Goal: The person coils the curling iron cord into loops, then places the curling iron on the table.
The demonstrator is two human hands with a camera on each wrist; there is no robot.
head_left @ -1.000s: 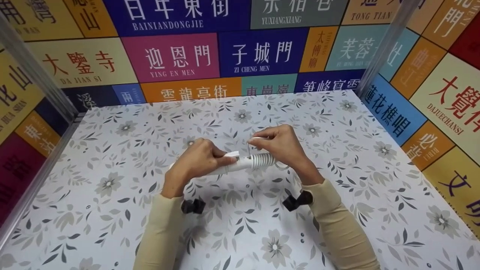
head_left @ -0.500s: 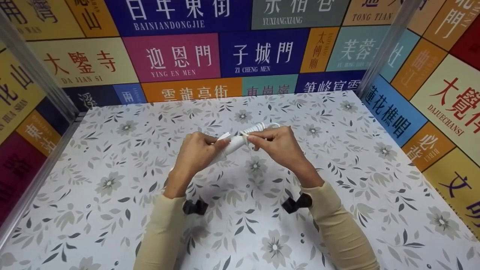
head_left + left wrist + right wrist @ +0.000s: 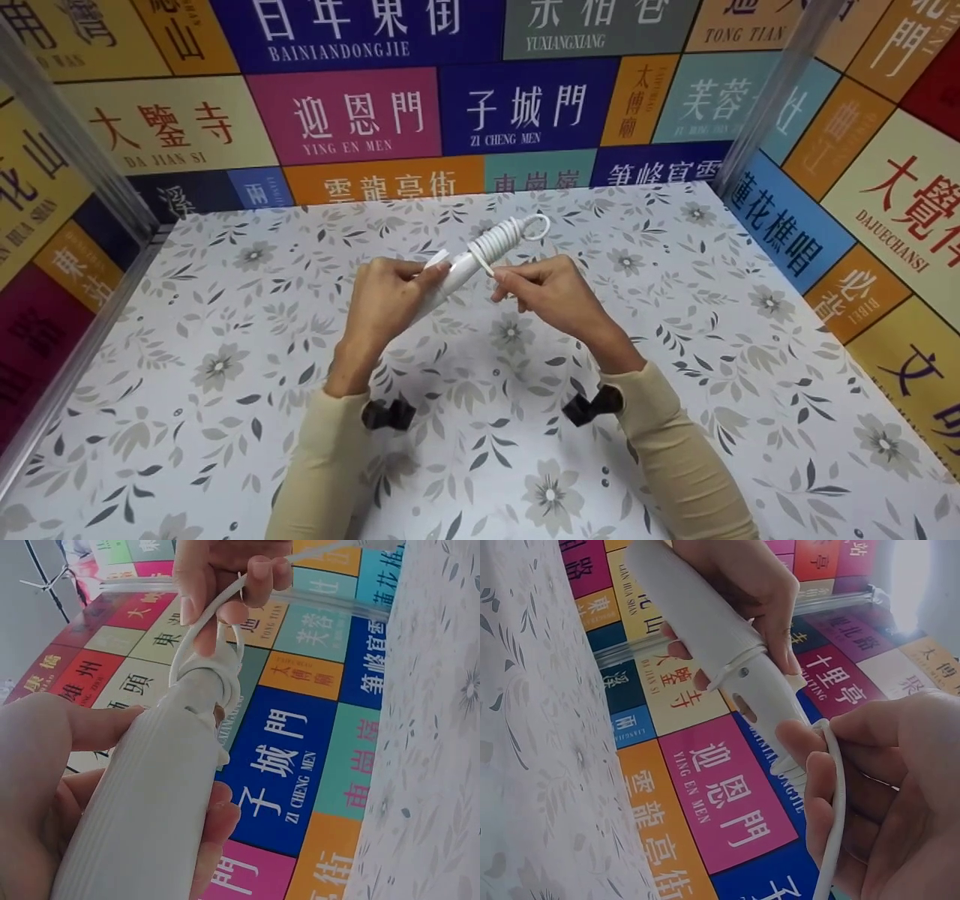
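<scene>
My left hand [image 3: 384,300] grips a white, tube-shaped device [image 3: 459,277] by its body, tilted with its far end up and right. Near the left thumb a small flat white piece [image 3: 436,259] stands out from it. Several turns of white cord [image 3: 501,238] are wound round the far part, and a loop sticks out past the end. My right hand [image 3: 551,291] pinches the cord close beside the coil. From the left wrist, the body [image 3: 142,795] shows fine ridges along one side. An oval opening [image 3: 745,708] and a small round dot show in the right wrist view.
Both hands are above a table [image 3: 495,420] covered in a grey-and-white floral print. Behind and at the sides stand panels [image 3: 337,112] of coloured signs, with clear corner strips [image 3: 772,97]. A black wrist mount [image 3: 390,414] sits on each sleeve.
The device has swung from nearly level to tilted up and right, its coiled end now farther from me. The right hand has brought the cord round to the near side of the device.
</scene>
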